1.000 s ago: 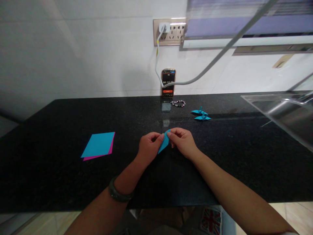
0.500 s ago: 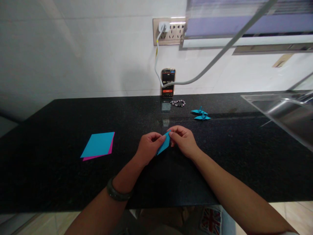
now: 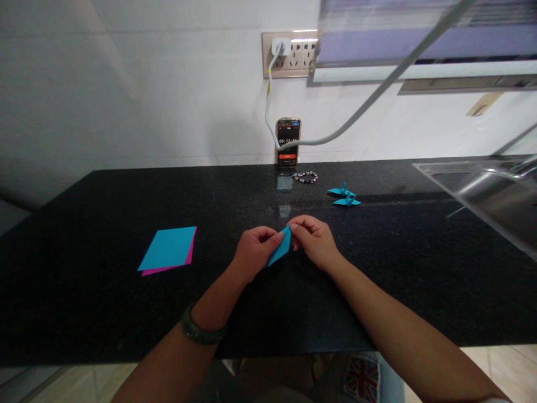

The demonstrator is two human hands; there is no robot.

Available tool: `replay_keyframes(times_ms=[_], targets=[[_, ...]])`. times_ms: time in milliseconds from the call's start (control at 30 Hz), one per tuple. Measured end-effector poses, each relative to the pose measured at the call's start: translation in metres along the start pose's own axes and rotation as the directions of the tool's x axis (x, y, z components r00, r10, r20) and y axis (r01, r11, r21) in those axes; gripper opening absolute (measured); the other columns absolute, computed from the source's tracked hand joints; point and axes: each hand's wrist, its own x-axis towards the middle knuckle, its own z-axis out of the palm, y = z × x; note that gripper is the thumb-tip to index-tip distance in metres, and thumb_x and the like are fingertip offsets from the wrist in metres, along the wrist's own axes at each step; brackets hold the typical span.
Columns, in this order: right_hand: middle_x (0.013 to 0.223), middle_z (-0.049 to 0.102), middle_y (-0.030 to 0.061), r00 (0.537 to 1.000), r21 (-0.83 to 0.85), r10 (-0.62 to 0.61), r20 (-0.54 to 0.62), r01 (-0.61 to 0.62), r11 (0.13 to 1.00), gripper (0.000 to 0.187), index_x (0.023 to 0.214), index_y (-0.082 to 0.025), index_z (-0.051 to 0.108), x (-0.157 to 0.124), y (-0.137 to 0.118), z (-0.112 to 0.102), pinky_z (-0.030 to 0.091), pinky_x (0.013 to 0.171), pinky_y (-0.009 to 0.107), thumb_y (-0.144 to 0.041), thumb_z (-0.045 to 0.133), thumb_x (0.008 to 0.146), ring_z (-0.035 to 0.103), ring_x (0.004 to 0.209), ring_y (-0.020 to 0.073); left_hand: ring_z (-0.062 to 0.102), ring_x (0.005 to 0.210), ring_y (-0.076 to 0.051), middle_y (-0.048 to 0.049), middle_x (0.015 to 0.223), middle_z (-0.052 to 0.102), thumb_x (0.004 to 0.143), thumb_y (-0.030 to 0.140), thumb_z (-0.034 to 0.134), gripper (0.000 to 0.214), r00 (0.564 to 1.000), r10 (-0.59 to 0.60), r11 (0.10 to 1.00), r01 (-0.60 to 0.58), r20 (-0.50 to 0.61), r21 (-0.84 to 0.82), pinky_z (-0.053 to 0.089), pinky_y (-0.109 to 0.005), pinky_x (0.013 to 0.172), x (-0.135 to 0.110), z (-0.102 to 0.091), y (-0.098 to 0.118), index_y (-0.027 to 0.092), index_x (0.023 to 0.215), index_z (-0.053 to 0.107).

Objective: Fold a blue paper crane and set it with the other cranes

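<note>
A small folded piece of blue origami paper [image 3: 280, 250] is held between my two hands above the dark countertop [image 3: 302, 313]. My left hand [image 3: 257, 251] pinches its left edge, thumb on top. At its upper tip, the thumb and fingers of my right hand [image 3: 314, 239] pinch the paper. The fingers behind the paper are partly hidden. Off to the left lies a stack of square paper [image 3: 170, 247], blue on top with pink showing beneath. Two folded blue paper cranes [image 3: 346, 200] sit beyond my right hand.
A phone [image 3: 288, 143] showing a timer leans on the wall, a grey cable [image 3: 335, 134] hanging across it from the wall socket [image 3: 290, 55]. A beaded bracelet [image 3: 306, 177] lies before the phone. At the right is a metal sink [image 3: 495, 196].
The folded paper has tilted slightly and shifted a little to the left between my fingers. Both hands stay almost in place, still pinching it.
</note>
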Motion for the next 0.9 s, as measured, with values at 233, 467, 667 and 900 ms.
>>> replay_keyframes(times_ms=[233,467,667,900], targets=[[0.056,0.051,-0.003,0.999,0.037,0.042,-0.011,-0.041,0.998,0.024,0.074,-0.017,0.053,0.0018,0.0002,0.0003,0.038,0.039,0.021,-0.039,0.045,0.079,0.044,0.039,0.0073,0.047,0.052,-0.01,-0.0004,0.06,0.056,0.07,0.044,0.055,0.032,0.999,0.04,0.997,-0.038,-0.034,0.068,0.035,-0.021,0.047,0.0006,0.0002,-0.0036,0.013,0.072,0.061],[0.049,0.044,-0.005,0.994,-0.032,0.105,-0.027,-0.106,0.994,0.028,0.066,-0.016,0.051,0.0017,0.002,0.0017,0.036,0.035,0.019,-0.044,0.053,0.073,0.038,0.037,0.0056,0.05,0.06,-0.011,-0.0015,0.065,0.056,0.075,0.041,0.051,0.028,0.936,0.335,0.859,-0.258,-0.104,0.442,0.037,-0.022,0.056,0.0016,0.0005,-0.0086,0.016,0.07,0.063],[0.054,0.048,-0.0042,0.995,0.023,0.095,0.025,-0.095,0.995,0.022,0.073,-0.015,0.055,0.0016,0.0001,0.0011,0.037,0.038,0.02,-0.036,0.051,0.075,0.041,0.039,0.0058,0.051,0.058,-0.011,-0.0015,0.064,0.058,0.074,0.042,0.052,0.029,0.96,0.261,0.908,-0.21,-0.098,0.361,0.038,-0.022,0.054,0.002,0.0,-0.0085,0.016,0.071,0.063],[0.055,0.05,-0.0039,0.994,0.053,0.094,0.063,-0.097,0.994,0.018,0.079,-0.015,0.057,0.0018,-0.0019,-0.0007,0.039,0.041,0.02,-0.031,0.049,0.074,0.043,0.04,0.0062,0.049,0.05,-0.01,-0.0008,0.058,0.058,0.069,0.046,0.055,0.033,0.992,0.096,0.987,-0.084,-0.086,0.138,0.036,-0.021,0.046,0.0033,-0.0013,-0.0083,0.014,0.07,0.063]])
